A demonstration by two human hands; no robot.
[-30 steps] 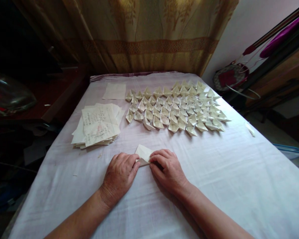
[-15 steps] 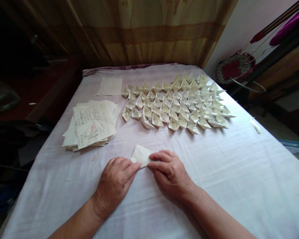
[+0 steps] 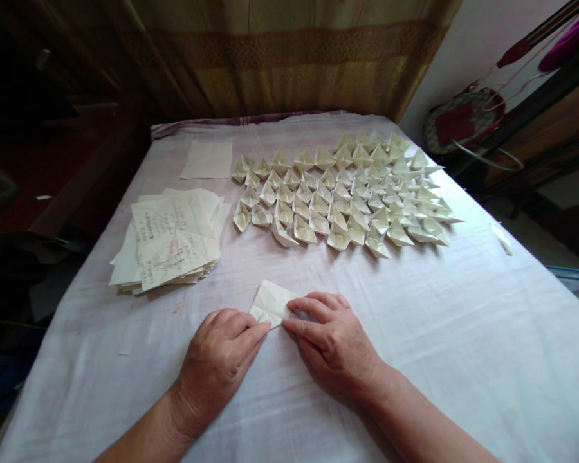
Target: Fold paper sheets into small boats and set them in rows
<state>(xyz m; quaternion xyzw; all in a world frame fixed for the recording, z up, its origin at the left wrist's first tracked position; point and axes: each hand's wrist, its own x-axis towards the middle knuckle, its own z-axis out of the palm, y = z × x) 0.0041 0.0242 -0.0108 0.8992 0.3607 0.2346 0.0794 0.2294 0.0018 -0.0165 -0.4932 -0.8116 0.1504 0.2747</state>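
Between my hands, a small folded piece of paper (image 3: 273, 301) lies on the white cloth. My left hand (image 3: 226, 347) is closed at its left side, with the thumb pressing the near edge. My right hand (image 3: 330, 331) grips the right side, its fingertips and thumb on the paper. Part of the paper is hidden under the fingers. Beyond it, rows of folded paper boats (image 3: 338, 238) stand close together. Off to the left is a stack of paper sheets (image 3: 174, 238), the top one with handwriting.
A single blank sheet (image 3: 207, 160) lies behind the stack. Small paper scraps are on the cloth (image 3: 439, 334), with a white strip (image 3: 502, 239) near the right edge. A curtain (image 3: 289, 58) hangs at the far end. A handbag (image 3: 463, 122) is beyond the right side.
The camera view has shifted slightly. Both hands keep hold of the folded paper in nearly the same place, with only small finger movement.
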